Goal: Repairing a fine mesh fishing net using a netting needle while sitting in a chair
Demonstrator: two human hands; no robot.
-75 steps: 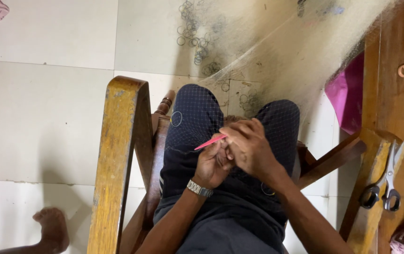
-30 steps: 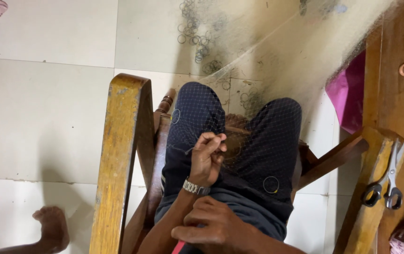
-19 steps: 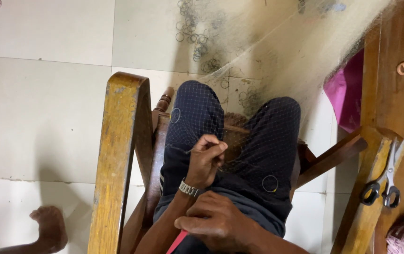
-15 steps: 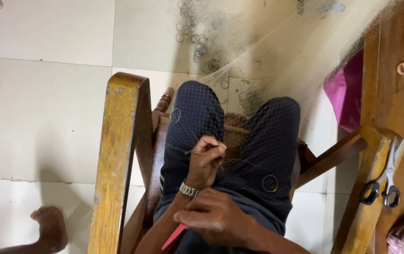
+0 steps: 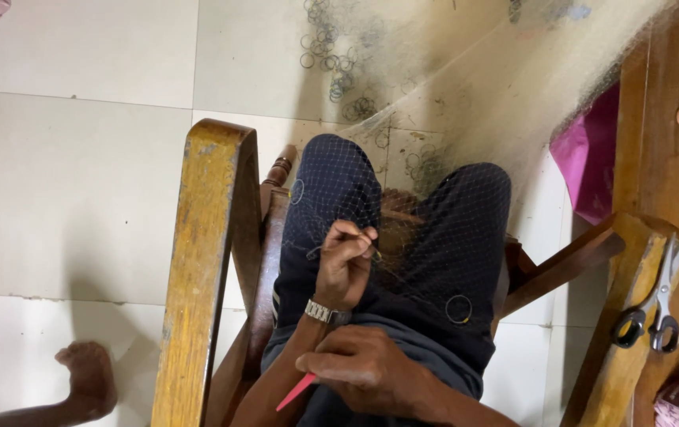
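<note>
Left hand (image 5: 345, 265) pinching net (image 5: 434, 229) over knee; right hand (image 5: 367, 372) around red needle (image 5: 296, 392)

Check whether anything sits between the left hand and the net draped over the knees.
Nothing visible does. The left hand pinches the fine net directly where it lies over the knees. The right hand, nearer the body, holds a red netting needle clear of that spot.

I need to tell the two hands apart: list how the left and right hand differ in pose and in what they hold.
The left hand is raised over the lap, fingertips pinching the net; the right hand lies lower, near the waist, gripping a red needle. The left wrist has a watch; the right shows none. The left holds mesh; the right holds the tool. Both are bare and closed in a grip.
</note>
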